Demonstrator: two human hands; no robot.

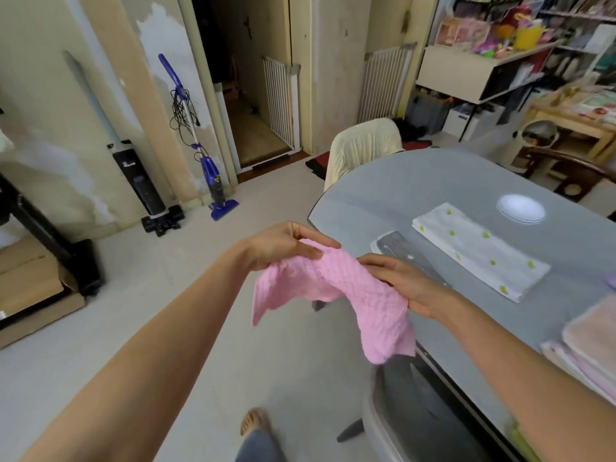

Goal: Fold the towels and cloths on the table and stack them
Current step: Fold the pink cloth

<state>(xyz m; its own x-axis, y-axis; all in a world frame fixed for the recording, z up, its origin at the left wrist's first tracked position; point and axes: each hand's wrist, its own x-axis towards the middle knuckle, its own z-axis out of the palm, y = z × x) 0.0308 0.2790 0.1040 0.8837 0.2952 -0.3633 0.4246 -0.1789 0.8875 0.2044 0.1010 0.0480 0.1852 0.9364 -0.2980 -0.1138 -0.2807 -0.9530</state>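
Pink cloth [333, 295] held in the air off the table's [383, 195] near-left edge, unfolded; left hand [283, 245] pinched its top edge, right hand [405, 281] gripped its right side. White spotted towel [480, 251] lay folded on the table; a folded stack [593, 348] sat near right. A chair [416, 411] crowded the near edge.

A pink cloth [336, 288] of soft, bumpy, waffle-like weave is seen, matt all over. The grey table [416, 191] is smooth and shiny, and a lamp is mirrored in it. Near the table's middle, a white towel [480, 251] of flat, matt cloth with small green dots is laid. At the table's right edge, fluffy pale pink towels [590, 348] are stacked. The floor [186, 311] is made of smooth, pale tiles.
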